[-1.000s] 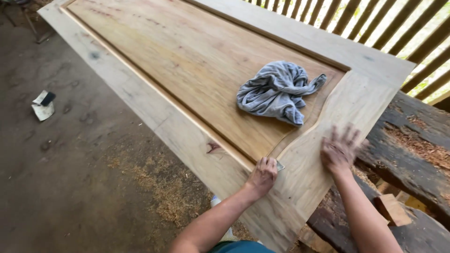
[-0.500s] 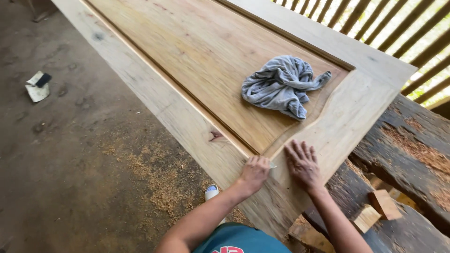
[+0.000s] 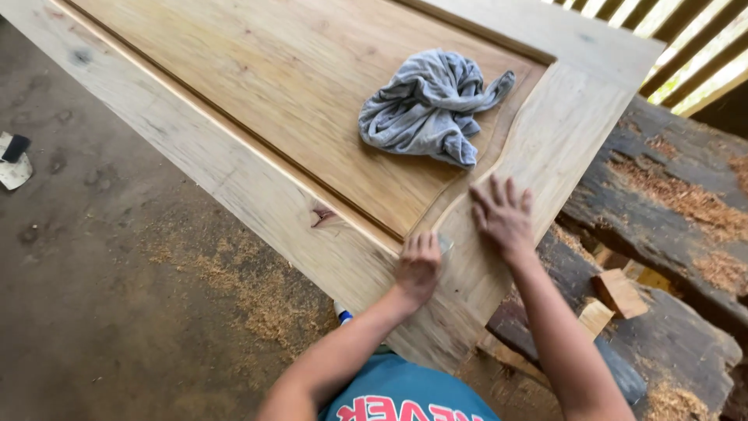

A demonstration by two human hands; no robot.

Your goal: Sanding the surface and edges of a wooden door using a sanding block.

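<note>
Nearest the camera, the left hand (image 3: 418,267) presses down on the corner of a pale wooden door panel (image 3: 257,101), fingers curled close over a small grey pad (image 3: 445,244) that peeks out just beside the fingertips; what kind of pad it is cannot be told. Just beside it, the right hand (image 3: 502,217) lies flat on the door's bottom rail (image 3: 545,148), fingers spread wide, holding nothing. Both hands sit near the door's near corner, where the light frame meets the darker recessed panel along a moulded groove. A small dark knot (image 3: 322,216) marks the long side rail to the left of the hands. Farther up, a crumpled grey cloth (image 3: 431,109) rests on the recessed panel, well apart from both hands, touching the edge of the bottom rail. The door overhangs its support at this corner, with open room below and to the left over a packed dirt floor (image 3: 93,296) scattered with sawdust (image 3: 249,296). To the right, rough dark timber (image 3: 670,195) carries heaps of shavings, with small wood offcuts (image 3: 619,292) beside it. A small white and black scrap (image 3: 12,158) lies at the far left. Slatted wall boards (image 3: 693,47) let daylight in at the top right.
</note>
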